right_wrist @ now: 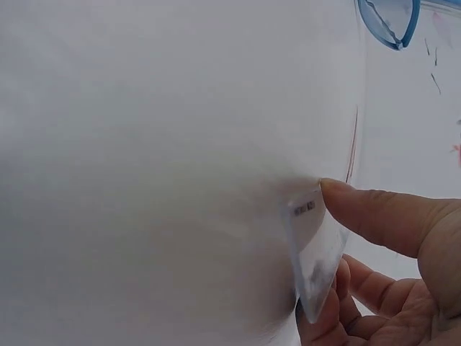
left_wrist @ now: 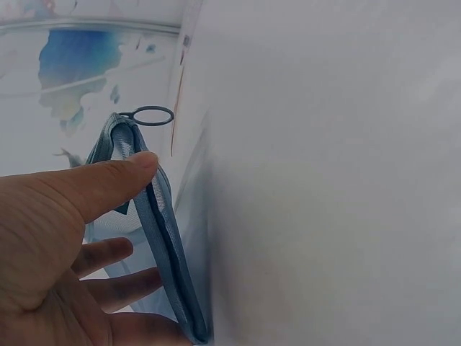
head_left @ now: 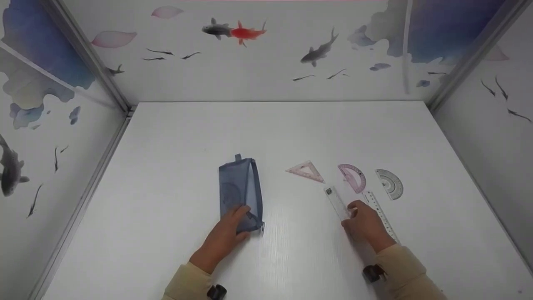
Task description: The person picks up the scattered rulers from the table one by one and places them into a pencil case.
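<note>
Blue mesh pouch lies on the table, somewhat nearer the left edge than the right and well apart from the far edge. Its length runs roughly from the far edge toward the near side, with a small tab at its far end. The zipped mouth gapes along the side facing the table's right edge, and in the left wrist view a dark ring stands out from one end.

The left hand holds the near end of the pouch, its thumb on the zip border and its fingers spread apart from the thumb, reaching the far side.

The right hand pinches a clear ruler narrowly between thumb and fingers, on the right half of the table. The ruler slants, its free end toward the far edge; whether it touches the tabletop cannot be told.

Just beside that hand, toward the right edge, lies a second ruler, partly hidden by the hand. Farther toward the far edge are a pink set square, a pink protractor and, nearest the right edge, a clear protractor. Beige sleeves cover both forearms. Behind the far edge rises a white wall painted with fish.
</note>
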{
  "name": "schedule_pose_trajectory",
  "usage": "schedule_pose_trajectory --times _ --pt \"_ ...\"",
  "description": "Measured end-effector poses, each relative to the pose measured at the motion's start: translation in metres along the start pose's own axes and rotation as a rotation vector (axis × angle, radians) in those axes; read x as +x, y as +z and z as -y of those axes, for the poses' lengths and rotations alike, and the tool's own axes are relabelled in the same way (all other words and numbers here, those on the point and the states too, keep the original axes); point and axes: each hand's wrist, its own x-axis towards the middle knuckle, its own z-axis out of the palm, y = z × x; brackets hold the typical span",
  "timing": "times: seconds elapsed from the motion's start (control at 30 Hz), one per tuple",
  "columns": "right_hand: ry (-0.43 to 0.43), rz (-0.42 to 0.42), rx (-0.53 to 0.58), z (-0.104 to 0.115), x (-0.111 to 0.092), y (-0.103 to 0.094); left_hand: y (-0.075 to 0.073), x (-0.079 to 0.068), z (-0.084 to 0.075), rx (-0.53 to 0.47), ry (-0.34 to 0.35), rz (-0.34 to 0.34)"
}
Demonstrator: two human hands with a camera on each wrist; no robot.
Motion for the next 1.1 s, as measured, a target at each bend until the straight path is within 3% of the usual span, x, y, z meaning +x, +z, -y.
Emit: schedule_pose_trajectory --times 0.2,1.1 --pt "0.004 0.008 -0.013 0.0022 -0.0013 -0.0004 -0.0024 -0.0018 -0.0014 -0.042 -0.019 0.010" --pt "-0.043 0.015 0.080 0.0056 0.0060 -0.0039 -0.0021 0.0004 0.0006 -0.025 0.005 -0.003"
